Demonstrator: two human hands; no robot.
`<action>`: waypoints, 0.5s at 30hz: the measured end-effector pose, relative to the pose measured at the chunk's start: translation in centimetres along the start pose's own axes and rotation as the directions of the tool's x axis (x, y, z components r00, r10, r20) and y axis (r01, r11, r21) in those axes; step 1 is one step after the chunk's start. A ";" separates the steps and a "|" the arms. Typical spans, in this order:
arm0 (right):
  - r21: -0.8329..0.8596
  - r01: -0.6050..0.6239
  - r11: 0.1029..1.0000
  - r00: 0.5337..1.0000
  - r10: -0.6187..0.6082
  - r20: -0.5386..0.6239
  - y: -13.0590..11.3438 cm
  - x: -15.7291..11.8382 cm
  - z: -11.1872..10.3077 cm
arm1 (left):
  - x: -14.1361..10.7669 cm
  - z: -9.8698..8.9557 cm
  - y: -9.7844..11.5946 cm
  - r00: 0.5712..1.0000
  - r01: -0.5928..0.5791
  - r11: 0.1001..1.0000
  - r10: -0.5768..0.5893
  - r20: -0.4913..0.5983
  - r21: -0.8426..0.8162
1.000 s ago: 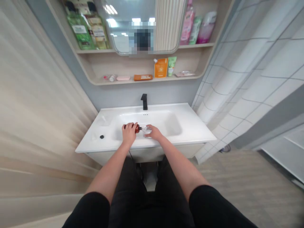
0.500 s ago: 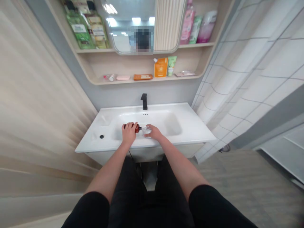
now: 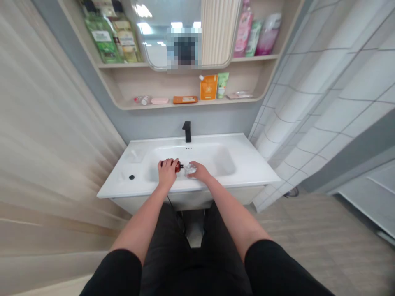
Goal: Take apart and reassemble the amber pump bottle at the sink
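Our left grip (image 3: 167,172) closes around the body of a smooth amber bottle (image 3: 178,166), likely slippery, over the white basin (image 3: 197,154); our right grip (image 3: 200,172) holds a clear glass container (image 3: 190,169), fragile, just beside the bottle's neck.

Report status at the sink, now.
Left hand gripping brown bottle, tip toward clear container. Right hand holding container. White basin below.

Left hand (image 3: 168,173), right hand (image 3: 200,172) — close, fingers (image 3: 168,162) curled
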State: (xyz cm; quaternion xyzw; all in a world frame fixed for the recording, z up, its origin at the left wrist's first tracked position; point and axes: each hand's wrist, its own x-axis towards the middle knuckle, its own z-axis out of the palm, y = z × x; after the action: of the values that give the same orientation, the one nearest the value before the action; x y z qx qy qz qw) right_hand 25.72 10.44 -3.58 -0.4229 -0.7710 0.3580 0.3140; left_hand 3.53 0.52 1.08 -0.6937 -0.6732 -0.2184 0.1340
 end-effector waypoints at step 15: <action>-0.018 0.009 1.000 1.000 -0.009 0.001 0.3 0.2 0.2 | -0.1 0.2 -0.1 0.999 -0.025 1.000 0.025 -0.028 0.019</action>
State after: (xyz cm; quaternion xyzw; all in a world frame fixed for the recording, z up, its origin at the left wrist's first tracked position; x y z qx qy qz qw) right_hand 25.65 10.65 -3.91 -0.4221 -0.7760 0.3500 0.3115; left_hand 3.41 0.56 0.88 -0.6977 -0.6645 -0.2201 0.1525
